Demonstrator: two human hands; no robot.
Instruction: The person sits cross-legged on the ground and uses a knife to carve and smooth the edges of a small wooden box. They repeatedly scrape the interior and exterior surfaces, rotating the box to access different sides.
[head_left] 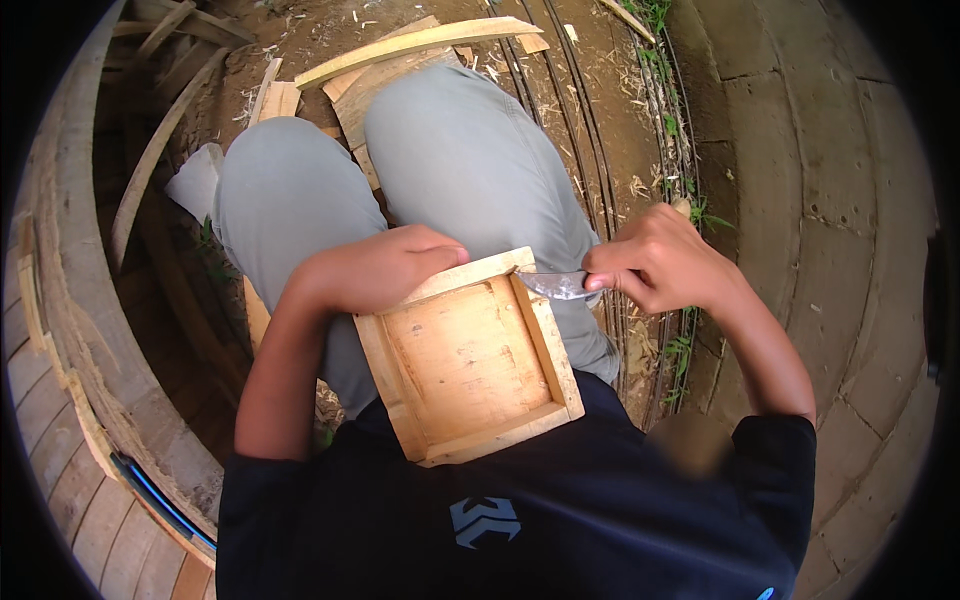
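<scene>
A shallow square wooden box (465,355) with a raised frame rests against my torso and lap, its hollow side facing up. My left hand (385,268) grips the far rim near its left end, the thumb lying along the edge and the other fingers hidden behind the wood. In my right hand (655,260) is a knife (555,284) with a short, curved, spotted metal blade. Its tip touches the inside of the box's far right corner. The fingers wrap round the handle, which is mostly covered.
Beyond my knees, a long curved wood strip (420,48) and offcuts lie on dirt strewn with shavings (625,130). Weathered boards (160,400) stand at the left. A wall of grey blocks or planks (790,200) runs along the right, with thin dark rods (570,90) beside it.
</scene>
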